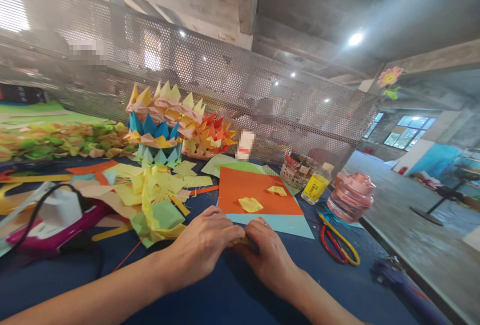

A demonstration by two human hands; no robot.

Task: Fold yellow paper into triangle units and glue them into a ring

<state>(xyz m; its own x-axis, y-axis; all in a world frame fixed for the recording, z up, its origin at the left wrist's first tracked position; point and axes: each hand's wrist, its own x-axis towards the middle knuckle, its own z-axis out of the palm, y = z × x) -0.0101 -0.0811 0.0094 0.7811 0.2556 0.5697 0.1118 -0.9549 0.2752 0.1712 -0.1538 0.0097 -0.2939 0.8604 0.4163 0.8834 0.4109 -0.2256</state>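
Observation:
My left hand [200, 245] and my right hand [270, 260] meet over the near part of the blue table. Fingers of both are closed in a pinch on a small yellowish paper piece [243, 240], which they mostly cover. Just beyond them lies an orange sheet [236, 185] on top of a light blue sheet [279, 223]. Two small folded yellow papers rest on the orange sheet, a nearer one [250, 205] and a farther one [277, 191]. Left of my left hand is a loose heap of yellow and green paper [165, 215].
Folded-paper crowns [155, 132] stand at the back, beside piled paper pieces [75, 140]. A power strip [82, 227] with a cable lies left. On the right are a basket [296, 170], a yellow-labelled bottle [317, 185], a pink container [351, 197], scissors [337, 245] and a glue gun [397, 280].

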